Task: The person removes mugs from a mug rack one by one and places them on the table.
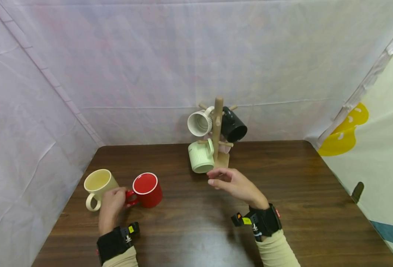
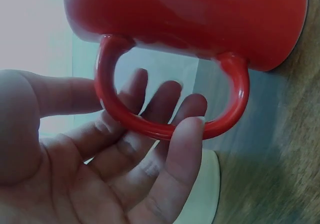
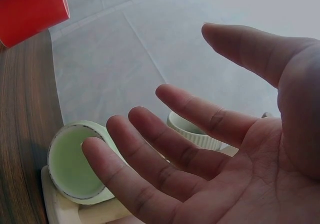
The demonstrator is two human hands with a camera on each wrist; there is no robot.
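Note:
In the head view, my left hand (image 1: pixel 113 202) holds a red mug (image 1: pixel 151 196) by its handle, at the left of the table. The left wrist view shows several fingertips behind the red handle (image 2: pixel 167 131), the little finger crossing in front of it and the thumb at its side. A pale yellow mug (image 1: pixel 98 182) stands just left of that hand. My right hand (image 1: pixel 234 183) is in front of a wooden mug rack (image 1: pixel 218 122), fingers loosely extended and holding nothing. Nearest to it hangs a light green ribbed mug (image 1: pixel 200 157), apart from or barely beside the fingertips.
Higher on the rack hang a white ribbed mug (image 1: pixel 198 123) and a black mug (image 1: pixel 233 126). A pinkish mug (image 1: pixel 224 147) is partly hidden behind the post. The dark wooden table (image 1: pixel 190 230) backs onto a pale cloth wall (image 1: pixel 143 74).

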